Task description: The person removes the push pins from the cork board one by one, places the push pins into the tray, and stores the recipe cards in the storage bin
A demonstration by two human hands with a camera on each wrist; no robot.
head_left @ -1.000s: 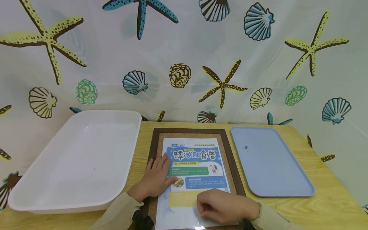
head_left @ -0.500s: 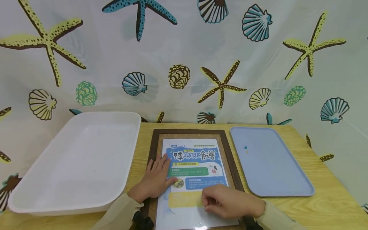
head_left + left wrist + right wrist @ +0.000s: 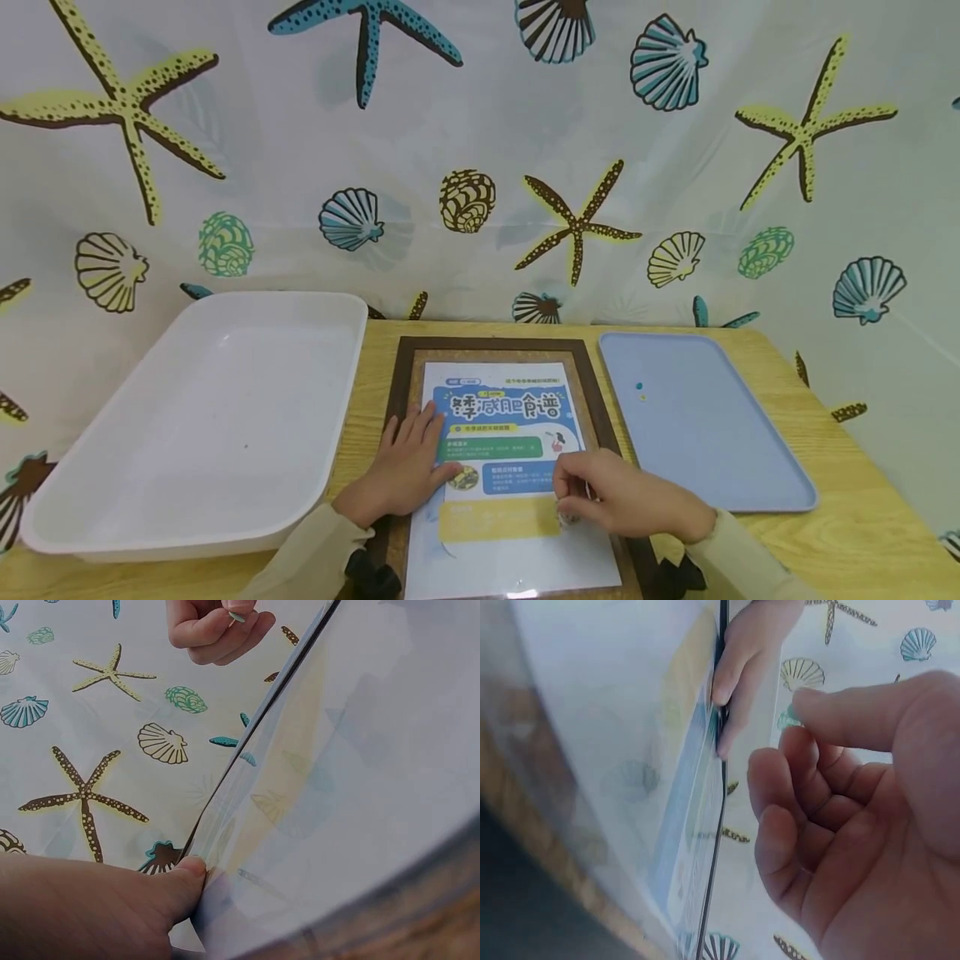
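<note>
Soft, even light; hazy wrist views

Green bit (image 3: 237, 616) pinched by the right hand (image 3: 633, 496) too small to identify, fine print on the poster (image 3: 495, 450) unreadable, near side of the brown frame (image 3: 491, 342) cut off by the head view's bottom edge, specks (image 3: 639, 386) on blue tray (image 3: 720, 433) unidentifiable

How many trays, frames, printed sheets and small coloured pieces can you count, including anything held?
Trays: 2, white tray and blue tray
Frames: 1, brown frame
Sheets: 1, printed sheet
Small pieces: 3, teal piece, yellow piece, green piece in the right hand
Total: 7
</note>
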